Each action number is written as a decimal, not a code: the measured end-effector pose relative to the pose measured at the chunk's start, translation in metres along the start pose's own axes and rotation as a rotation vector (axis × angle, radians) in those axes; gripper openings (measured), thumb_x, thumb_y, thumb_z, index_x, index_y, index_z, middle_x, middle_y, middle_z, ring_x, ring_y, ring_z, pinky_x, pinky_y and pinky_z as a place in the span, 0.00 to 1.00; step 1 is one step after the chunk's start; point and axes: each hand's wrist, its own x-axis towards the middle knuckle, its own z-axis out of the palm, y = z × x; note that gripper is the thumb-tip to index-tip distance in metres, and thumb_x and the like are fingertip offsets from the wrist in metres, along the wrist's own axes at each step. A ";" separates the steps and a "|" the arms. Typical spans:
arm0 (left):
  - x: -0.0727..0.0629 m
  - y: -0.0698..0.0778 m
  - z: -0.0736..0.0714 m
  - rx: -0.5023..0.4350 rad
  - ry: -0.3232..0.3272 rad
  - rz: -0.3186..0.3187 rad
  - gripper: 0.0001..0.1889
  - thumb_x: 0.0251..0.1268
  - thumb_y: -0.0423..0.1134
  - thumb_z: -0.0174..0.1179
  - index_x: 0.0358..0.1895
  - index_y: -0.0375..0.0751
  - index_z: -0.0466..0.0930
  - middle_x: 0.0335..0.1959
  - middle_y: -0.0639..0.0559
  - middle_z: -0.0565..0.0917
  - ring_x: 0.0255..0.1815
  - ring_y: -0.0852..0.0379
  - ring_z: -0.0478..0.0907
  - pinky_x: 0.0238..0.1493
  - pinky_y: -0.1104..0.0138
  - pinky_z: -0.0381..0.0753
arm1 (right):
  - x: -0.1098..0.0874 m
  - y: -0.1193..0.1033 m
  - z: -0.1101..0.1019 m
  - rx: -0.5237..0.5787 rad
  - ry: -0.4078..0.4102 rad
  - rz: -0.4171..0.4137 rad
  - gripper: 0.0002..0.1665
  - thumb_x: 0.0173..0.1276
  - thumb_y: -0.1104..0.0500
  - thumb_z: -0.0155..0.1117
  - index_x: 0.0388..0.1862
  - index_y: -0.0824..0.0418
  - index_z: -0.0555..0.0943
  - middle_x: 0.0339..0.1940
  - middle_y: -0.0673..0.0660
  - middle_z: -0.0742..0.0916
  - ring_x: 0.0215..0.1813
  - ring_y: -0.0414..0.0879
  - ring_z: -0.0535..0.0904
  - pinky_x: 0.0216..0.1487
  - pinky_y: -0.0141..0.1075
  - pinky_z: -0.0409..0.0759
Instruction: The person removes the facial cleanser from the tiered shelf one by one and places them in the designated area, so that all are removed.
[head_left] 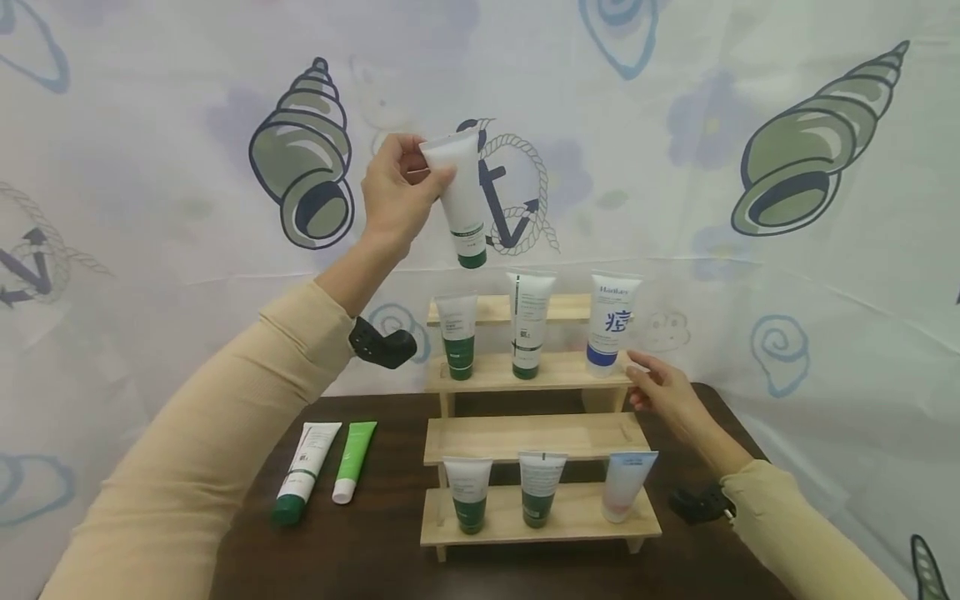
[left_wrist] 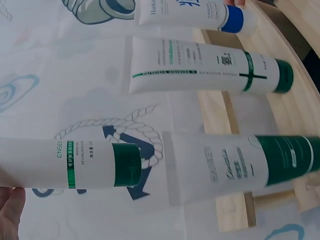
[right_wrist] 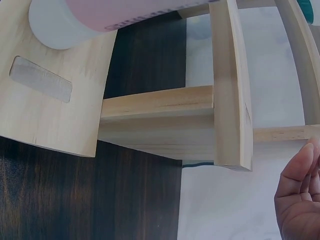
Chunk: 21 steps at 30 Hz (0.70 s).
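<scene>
My left hand [head_left: 401,187] is raised above a stepped wooden rack [head_left: 536,429]. It pinches a white tube [head_left: 461,183] with a green cap near its flat end, cap pointing down. My right hand [head_left: 667,396] is at the right end of the rack's upper shelf, beside a white tube with a blue cap [head_left: 611,317]; in the right wrist view its thumb and fingers [right_wrist: 299,172] are curled at the shelf's end. Left of the blue-capped tube stand a tall white tube [head_left: 531,325] and a white-and-green tube [head_left: 459,333].
Along the lowest shelf stand two white-and-green tubes [head_left: 469,492] [head_left: 540,487] and a pale blue-pink tube [head_left: 627,485]. A white tube [head_left: 306,471] and a bright green tube [head_left: 355,460] lie on the dark table [head_left: 337,550] at left. Patterned cloth [head_left: 187,208] hangs behind.
</scene>
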 end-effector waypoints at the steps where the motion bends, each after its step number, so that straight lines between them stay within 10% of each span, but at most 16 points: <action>1: -0.001 -0.001 -0.004 0.004 0.005 -0.001 0.16 0.60 0.32 0.63 0.50 0.40 0.71 0.46 0.46 0.81 0.43 0.57 0.79 0.48 0.67 0.80 | 0.000 0.000 0.000 -0.002 0.000 0.000 0.32 0.74 0.57 0.50 0.72 0.68 0.56 0.29 0.52 0.79 0.26 0.35 0.76 0.32 0.28 0.80; 21: -0.025 -0.047 -0.085 0.087 0.121 -0.135 0.15 0.64 0.36 0.58 0.53 0.44 0.71 0.41 0.57 0.77 0.40 0.62 0.74 0.39 0.72 0.77 | -0.001 -0.001 -0.001 -0.021 -0.023 -0.012 0.34 0.74 0.55 0.49 0.73 0.68 0.54 0.30 0.52 0.79 0.27 0.34 0.75 0.32 0.27 0.80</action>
